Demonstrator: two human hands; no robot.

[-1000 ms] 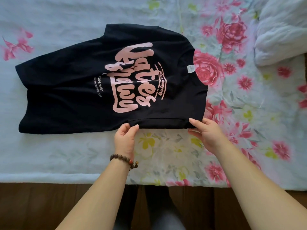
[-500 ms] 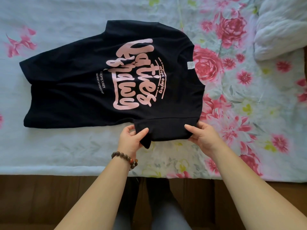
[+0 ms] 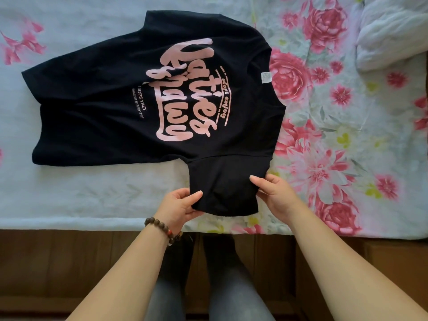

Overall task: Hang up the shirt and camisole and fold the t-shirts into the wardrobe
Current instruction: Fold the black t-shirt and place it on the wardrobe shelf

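1. The bed (image 3: 92,193) carries the black t-shirt (image 3: 104,107), which lies flat with its long axis left to right and the collar to the right of the pink print (image 3: 185,93).
2. The sleeve (image 3: 227,181) sticks out below the print, toward the person.
3. The left hand (image 3: 178,209) pinches the sleeve's left corner and the right hand (image 3: 275,195) pinches its right edge. Both are equally near, so I think the fold goes up toward the print.

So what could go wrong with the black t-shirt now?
The left hand and right hand pinch only the near sleeve, so a tug might drag the black t-shirt crooked or bunch it. The shirt lies slanted, so the fold may come out lopsided. The sleeve is close to the edge of the floral bedsheet and could slip off.
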